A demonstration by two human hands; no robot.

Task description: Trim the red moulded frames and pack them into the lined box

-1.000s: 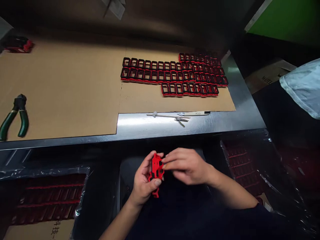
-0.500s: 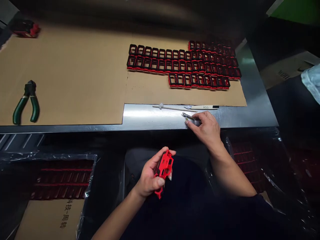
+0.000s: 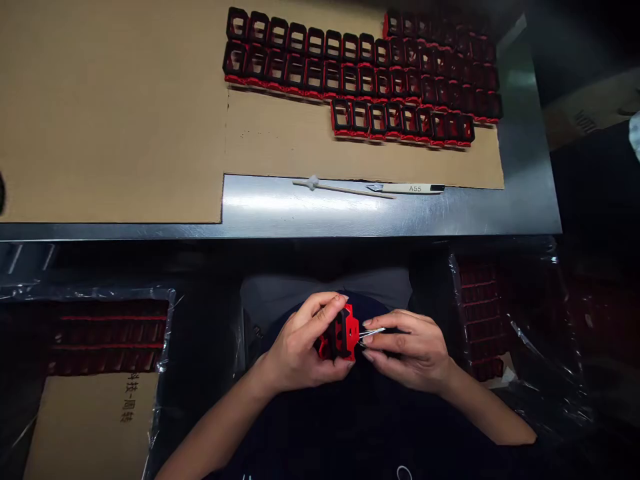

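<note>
Low over my lap, my left hand [image 3: 305,347] is closed around a small red plastic part [image 3: 343,337] with a black piece in it. Just to its right, my right hand [image 3: 407,350] pinches thin metal tweezers [image 3: 373,331], their tips touching the part's right side. On the cardboard sheet [image 3: 125,133] of the table stand rows of several finished red and black frames [image 3: 370,80].
A white stick [image 3: 340,188] and a knife marked A55 [image 3: 413,189] lie on the steel table edge [image 3: 300,213]. Plastic-lined boxes of red parts sit at my left [image 3: 107,337] and right [image 3: 483,313]. A cardboard box [image 3: 95,420] is at lower left.
My right hand picked the tweezers off the steel table and brought them down to the red part. My left hand turned the part. The view tilted down, and the pliers left the frame.
</note>
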